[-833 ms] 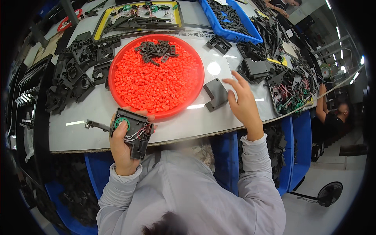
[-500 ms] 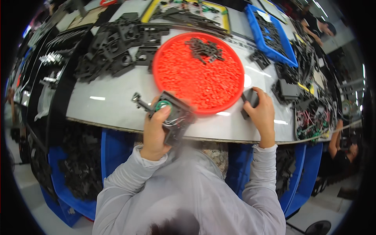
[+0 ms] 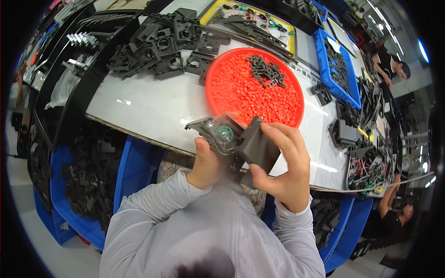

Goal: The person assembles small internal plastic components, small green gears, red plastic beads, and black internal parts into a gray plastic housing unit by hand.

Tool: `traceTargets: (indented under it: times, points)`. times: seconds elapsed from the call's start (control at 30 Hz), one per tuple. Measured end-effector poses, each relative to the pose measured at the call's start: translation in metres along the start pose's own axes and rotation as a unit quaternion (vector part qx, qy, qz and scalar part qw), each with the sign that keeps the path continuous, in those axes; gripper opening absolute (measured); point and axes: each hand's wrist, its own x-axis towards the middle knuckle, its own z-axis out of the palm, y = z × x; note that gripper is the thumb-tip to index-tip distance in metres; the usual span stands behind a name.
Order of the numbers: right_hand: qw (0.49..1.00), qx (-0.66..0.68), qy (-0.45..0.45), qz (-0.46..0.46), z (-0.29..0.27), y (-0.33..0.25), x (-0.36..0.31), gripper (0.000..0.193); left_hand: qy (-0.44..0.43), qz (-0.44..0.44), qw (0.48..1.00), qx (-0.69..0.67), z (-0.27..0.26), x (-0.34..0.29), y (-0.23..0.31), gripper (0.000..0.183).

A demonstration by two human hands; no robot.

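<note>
**benchrat:** Pretty packed workstation here. Pale grey table point(image 3: 153, 109) with a big round red tray point(image 3: 241, 90) full of small red bits, plus a clump of dark clips point(image 3: 266, 72) sitting on top of them. Left of the tray there's a heap of black moulded housings point(image 3: 162, 44), behind it a yellow-rimmed tray point(image 3: 259, 23) with long dark parts, and over on the right a blue bin point(image 3: 336, 65) of black pieces. Blue crates point(image 3: 92, 185) loaded with more black parts sit under the table edge, and a wire tangle point(image 3: 371, 167) is at the far right of the table. 2 other people are visible along the right edge of the room.

**solderjoe:** And the hands?

**benchrat:** Both are up off the table, close to the chest, grey sleeves coming in from the bottom. Left hand point(image 3: 208, 162) is wrapped around a black part with a round green piece point(image 3: 218, 134) and thin wires in it, thumb pressed up along its side. Right hand point(image 3: 285, 162) is clamped on a plain dark grey block-shaped cover point(image 3: 255, 143), fingers over the top, thumb under.

**solderjoe:** Are the 2 pieces touching?

**benchrat:** Yeah, the cover sits right against the right side of the green-centred part, tilted. They're held in front of the near rim of the red tray. Can't tell whether they're actually seated together.
</note>
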Motion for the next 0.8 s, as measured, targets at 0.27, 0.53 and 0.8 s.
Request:
traceTargets:
  times: [0.27, 0.53, 0.8]
  points:
    - [0.997, -0.038, -0.069, -0.021, 0.015, -0.015, 0.009, 0.062, -0.028, -0.012, 0.997, 0.065, 0.003, -0.004, 0.005, 0.113]
    - [0.995, -0.062, -0.076, -0.004, 0.019, -0.014, 0.006, 0.061, -0.015, 0.019, 0.997, -0.073, 0.003, -0.003, -0.003, 0.092]
    - [0.992, -0.079, -0.099, -0.001, 0.024, -0.008, 0.002, 0.073, 0.008, 0.024, 0.999, 0.025, -0.005, -0.006, -0.003, 0.097]
